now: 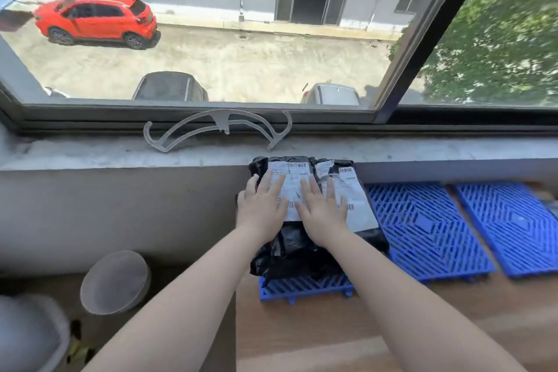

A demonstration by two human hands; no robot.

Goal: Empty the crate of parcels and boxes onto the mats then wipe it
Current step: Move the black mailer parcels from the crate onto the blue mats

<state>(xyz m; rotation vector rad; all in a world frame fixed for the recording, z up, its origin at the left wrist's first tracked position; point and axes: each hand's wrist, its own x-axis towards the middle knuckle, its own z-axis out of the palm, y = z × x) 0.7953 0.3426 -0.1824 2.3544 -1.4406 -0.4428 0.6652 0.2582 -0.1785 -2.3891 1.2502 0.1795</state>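
Both hands, left (262,205) and right (322,211), press flat with fingers spread on a black parcel (314,217), settling it on the leftmost blue mat (305,288) below the windowsill (120,151). Two mats (422,226) to the right lie bare for more; the crate is out of view.

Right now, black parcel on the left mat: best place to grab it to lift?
Take the black parcel by its two long side edges, one hand from each side. It lies flat on the left blue mat and looks soft and wrinkled, so a top pinch would likely sag. Both the left hand and right hand rest flat on top.
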